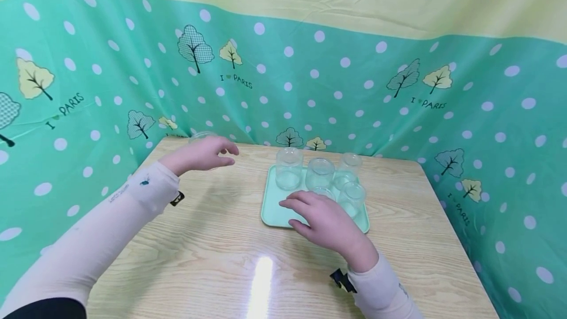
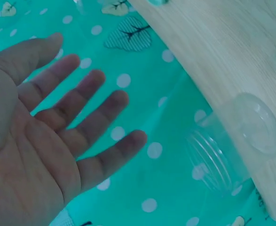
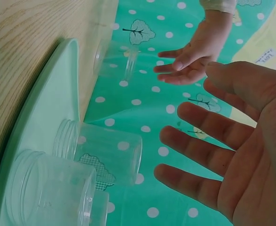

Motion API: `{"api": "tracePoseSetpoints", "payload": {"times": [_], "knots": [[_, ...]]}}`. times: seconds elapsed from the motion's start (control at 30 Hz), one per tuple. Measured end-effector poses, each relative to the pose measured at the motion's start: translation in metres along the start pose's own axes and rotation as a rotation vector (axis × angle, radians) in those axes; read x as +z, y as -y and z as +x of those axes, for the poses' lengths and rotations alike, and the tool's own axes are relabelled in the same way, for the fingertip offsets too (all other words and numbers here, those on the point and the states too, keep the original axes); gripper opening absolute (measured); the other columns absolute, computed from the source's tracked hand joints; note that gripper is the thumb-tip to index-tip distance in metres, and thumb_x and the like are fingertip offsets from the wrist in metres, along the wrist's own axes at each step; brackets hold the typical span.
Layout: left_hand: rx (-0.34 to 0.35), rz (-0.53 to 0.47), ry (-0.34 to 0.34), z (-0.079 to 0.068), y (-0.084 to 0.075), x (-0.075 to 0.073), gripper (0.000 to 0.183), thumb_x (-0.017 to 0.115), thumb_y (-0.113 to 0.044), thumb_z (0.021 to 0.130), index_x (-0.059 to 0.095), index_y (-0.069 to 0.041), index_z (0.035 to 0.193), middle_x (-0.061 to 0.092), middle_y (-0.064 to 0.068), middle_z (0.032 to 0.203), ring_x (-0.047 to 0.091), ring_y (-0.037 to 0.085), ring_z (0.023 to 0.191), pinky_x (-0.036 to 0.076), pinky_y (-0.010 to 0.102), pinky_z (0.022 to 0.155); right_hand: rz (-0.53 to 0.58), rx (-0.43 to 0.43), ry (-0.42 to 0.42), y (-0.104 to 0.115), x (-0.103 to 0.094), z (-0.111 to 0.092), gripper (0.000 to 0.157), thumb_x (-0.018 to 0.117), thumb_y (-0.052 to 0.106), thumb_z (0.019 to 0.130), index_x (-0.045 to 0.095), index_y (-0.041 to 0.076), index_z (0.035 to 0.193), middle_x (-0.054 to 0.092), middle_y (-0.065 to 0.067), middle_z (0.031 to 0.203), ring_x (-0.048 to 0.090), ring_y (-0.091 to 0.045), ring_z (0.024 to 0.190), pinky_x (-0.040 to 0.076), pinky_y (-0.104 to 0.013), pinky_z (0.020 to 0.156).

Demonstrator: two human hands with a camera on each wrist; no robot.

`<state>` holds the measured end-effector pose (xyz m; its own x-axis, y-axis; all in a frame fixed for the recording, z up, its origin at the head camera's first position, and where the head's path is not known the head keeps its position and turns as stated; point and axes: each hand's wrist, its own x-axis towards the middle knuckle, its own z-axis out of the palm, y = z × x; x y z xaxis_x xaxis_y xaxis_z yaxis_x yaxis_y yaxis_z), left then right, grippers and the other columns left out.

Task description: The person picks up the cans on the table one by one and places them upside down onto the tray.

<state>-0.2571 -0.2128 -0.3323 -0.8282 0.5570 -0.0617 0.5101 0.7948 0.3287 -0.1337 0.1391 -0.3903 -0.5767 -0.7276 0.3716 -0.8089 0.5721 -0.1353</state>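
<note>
My left hand [image 1: 201, 154] hovers over the far left of the table, fingers loosely spread and holding nothing. Behind it is a clear plastic jar [image 2: 236, 141], standing with its threaded mouth up; in the head view the hand hides most of it. My right hand [image 1: 325, 220] is held above the front of a pale green tray [image 1: 276, 215], its fingers apart and gripping nothing. Several clear jars stand on that tray, among them a tall one [image 1: 289, 170] at the left and a wider one [image 3: 53, 188]. In the right wrist view, the nearer jars rest mouth down. My right hand partly covers one jar.
The wooden table [image 1: 212, 255] carries the tray right of its middle. A green and yellow dotted curtain [image 1: 310, 87] closes off the back and both sides, close to the table's edges.
</note>
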Motion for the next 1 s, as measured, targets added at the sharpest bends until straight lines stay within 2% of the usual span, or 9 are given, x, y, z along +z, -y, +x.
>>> {"api": "tracePoseSetpoints", "payload": {"times": [0.27, 0.57, 0.8, 1.0], "knots": [[-0.079, 0.004, -0.014, 0.008, 0.018, -0.007, 0.038, 0.066, -0.023, 0.1, 0.065, -0.003, 0.132, 0.063, 0.017, 0.137, 0.053, 0.04, 0.133, 0.043, 0.056, 0.112, -0.006, -0.006, 0.003, 0.001, 0.001, -0.002, 0.042, 0.074, 0.026, 0.095, 0.064, 0.022, 0.135, 0.066, 0.007, 0.125, 0.065, -0.013, 0.114, 0.057, -0.034, 0.093], [-0.159, 0.036, -0.045, 0.016, 0.04, -0.011, 0.049, 0.071, -0.029, 0.096, 0.06, -0.007, 0.138, 0.052, 0.021, 0.145, 0.044, 0.044, 0.139, 0.039, 0.062, 0.113, -0.008, -0.008, 0.021, 0.002, 0.001, -0.002, 0.041, 0.073, 0.027, 0.095, 0.064, 0.022, 0.135, 0.066, 0.008, 0.124, 0.066, -0.011, 0.111, 0.057, -0.034, 0.091], [-0.245, 0.045, 0.024, 0.026, 0.054, -0.013, 0.064, 0.079, -0.028, 0.089, 0.054, -0.013, 0.146, 0.04, 0.023, 0.154, 0.034, 0.048, 0.143, 0.036, 0.067, 0.112, -0.012, -0.01, 0.031, 0.003, -0.001, -0.001, 0.042, 0.073, 0.026, 0.095, 0.064, 0.022, 0.135, 0.066, 0.008, 0.124, 0.065, -0.011, 0.11, 0.057, -0.034, 0.09], [-0.255, 0.084, 0.081, 0.034, 0.066, -0.015, 0.068, 0.082, -0.025, 0.087, 0.052, -0.014, 0.148, 0.035, 0.024, 0.157, 0.029, 0.05, 0.144, 0.036, 0.07, 0.11, -0.011, -0.002, 0.038, 0.002, -0.001, -0.002, 0.041, 0.073, 0.025, 0.095, 0.064, 0.022, 0.135, 0.066, 0.008, 0.124, 0.066, -0.011, 0.11, 0.057, -0.032, 0.09]]}}
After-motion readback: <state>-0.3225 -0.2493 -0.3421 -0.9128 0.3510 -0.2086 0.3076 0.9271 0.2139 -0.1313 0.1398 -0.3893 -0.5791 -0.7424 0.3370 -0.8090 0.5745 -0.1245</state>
